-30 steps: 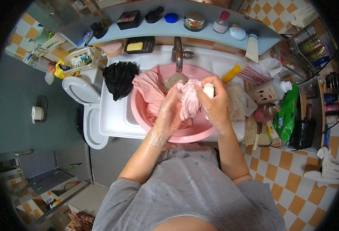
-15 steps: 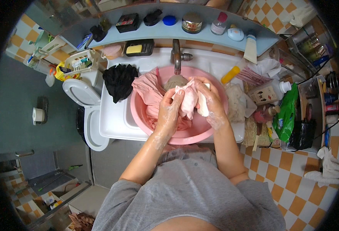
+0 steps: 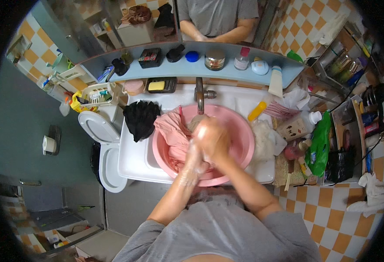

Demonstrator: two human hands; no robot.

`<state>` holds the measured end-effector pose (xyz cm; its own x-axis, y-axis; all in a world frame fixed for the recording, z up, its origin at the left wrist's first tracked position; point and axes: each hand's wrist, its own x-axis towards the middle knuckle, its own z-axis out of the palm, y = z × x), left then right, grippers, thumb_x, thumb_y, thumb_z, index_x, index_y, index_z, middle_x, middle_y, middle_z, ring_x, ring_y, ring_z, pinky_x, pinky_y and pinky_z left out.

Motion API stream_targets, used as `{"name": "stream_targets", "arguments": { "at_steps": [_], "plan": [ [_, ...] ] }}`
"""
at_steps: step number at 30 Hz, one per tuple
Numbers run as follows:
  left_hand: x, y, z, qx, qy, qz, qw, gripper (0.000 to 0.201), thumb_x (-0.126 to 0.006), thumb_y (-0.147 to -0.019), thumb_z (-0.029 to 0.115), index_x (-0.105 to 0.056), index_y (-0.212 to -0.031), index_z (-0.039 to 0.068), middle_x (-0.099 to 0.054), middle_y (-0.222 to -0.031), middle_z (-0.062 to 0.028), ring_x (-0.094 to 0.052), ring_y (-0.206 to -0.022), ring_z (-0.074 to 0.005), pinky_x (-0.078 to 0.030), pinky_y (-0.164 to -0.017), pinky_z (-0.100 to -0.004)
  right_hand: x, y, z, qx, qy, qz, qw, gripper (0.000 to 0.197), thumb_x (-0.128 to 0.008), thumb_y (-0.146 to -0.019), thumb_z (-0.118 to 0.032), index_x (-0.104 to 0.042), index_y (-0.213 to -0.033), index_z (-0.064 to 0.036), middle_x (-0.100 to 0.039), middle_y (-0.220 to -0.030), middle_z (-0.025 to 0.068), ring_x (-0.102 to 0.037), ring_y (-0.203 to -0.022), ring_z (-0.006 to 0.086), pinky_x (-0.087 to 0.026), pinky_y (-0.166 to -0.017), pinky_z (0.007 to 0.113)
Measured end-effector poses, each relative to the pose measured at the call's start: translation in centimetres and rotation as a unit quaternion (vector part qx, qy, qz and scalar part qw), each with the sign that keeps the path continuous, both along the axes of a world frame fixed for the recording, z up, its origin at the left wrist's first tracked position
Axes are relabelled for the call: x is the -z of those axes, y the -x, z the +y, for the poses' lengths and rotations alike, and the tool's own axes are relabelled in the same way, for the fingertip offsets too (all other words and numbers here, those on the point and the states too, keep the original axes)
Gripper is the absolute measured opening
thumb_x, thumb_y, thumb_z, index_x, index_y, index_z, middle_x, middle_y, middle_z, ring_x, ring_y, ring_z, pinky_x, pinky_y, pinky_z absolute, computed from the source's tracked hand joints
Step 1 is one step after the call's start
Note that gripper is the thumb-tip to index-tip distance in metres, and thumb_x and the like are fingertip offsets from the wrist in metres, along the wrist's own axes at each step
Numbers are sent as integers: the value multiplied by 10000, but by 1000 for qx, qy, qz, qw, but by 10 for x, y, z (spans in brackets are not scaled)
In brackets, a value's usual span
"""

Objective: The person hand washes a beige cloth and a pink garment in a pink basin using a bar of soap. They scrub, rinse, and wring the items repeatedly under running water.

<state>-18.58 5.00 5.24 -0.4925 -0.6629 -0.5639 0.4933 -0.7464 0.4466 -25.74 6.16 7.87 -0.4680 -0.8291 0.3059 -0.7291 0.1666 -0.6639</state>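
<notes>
Over the pink basin (image 3: 245,150), my left hand (image 3: 196,153) and my right hand (image 3: 215,139) are pressed together, smeared by motion. Both are closed round the pale pink cloth, which they almost wholly hide; a bit of pink shows below them (image 3: 206,167). Suds coat my left wrist. Pink fabric (image 3: 173,131) lies in the basin's left side and hangs over its rim. Under the tap (image 3: 200,98), a greyish-beige piece (image 3: 195,123) is partly covered by my hands.
The basin sits in a white sink (image 3: 133,159). Black cloth (image 3: 140,120) lies at its left. Yellow soap (image 3: 156,86) rests in a black dish behind. At right are a yellow tube (image 3: 257,111), whitish cloth (image 3: 264,140) and a large bottle (image 3: 296,125).
My hands have come together, right over left, and now cover the pale pink cloth that was spread between them. The view has tilted up, so more mirror shows.
</notes>
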Motion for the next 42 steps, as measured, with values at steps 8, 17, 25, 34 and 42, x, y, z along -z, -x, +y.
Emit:
{"name": "stream_targets", "arguments": {
  "at_steps": [8, 17, 25, 34, 42],
  "plan": [
    [18, 5, -2, 41, -29, -15, 999, 323, -483, -1033, 400, -624, -947, 121, -660, -794, -27, -658, -675, -169, -548, -533, -292, 53, 6, 1, 25, -90, 18, 995, 169, -626, -844, -218, -632, -902, -59, -628, -977, 214, -626, -947, 341, -514, -805, 461],
    [11, -10, -7, 134, 24, -30, 990, 290, -487, -1033, 355, -594, -1175, 125, -666, -1000, -42, -665, -812, -149, -573, -632, -331, 15, 2, -5, 92, -6, 0, 996, 155, -701, -773, -206, -623, -830, -85, -635, -797, 166, -647, -774, 351, -519, -693, 480],
    [3, 3, -19, 139, 5, 77, 987, 318, -447, -1043, 370, -605, -1175, 128, -682, -1008, -44, -676, -888, -191, -584, -722, -373, -13, -6, 11, 35, -59, -28, 997, 208, -695, -798, -229, -659, -937, -80, -621, -916, 178, -663, -815, 357, -529, -681, 486],
    [10, -6, -20, 162, 46, 113, 979, 292, -475, -1038, 283, -593, -1215, 83, -693, -1095, -76, -687, -986, -224, -595, -822, -384, 0, -29, 21, -39, 50, 35, 997, 217, -663, -776, -225, -663, -936, -77, -624, -931, 187, -655, -806, 358, -504, -629, 499],
    [109, -17, -51, 162, 118, 276, 940, 268, -494, -1032, 257, -603, -1202, 80, -699, -1102, -82, -691, -965, -224, -584, -865, -387, -8, -52, 34, -108, 65, 123, 984, 211, -613, -821, -221, -630, -944, -50, -618, -904, 183, -641, -811, 364, -517, -710, 478]
  ]
}}
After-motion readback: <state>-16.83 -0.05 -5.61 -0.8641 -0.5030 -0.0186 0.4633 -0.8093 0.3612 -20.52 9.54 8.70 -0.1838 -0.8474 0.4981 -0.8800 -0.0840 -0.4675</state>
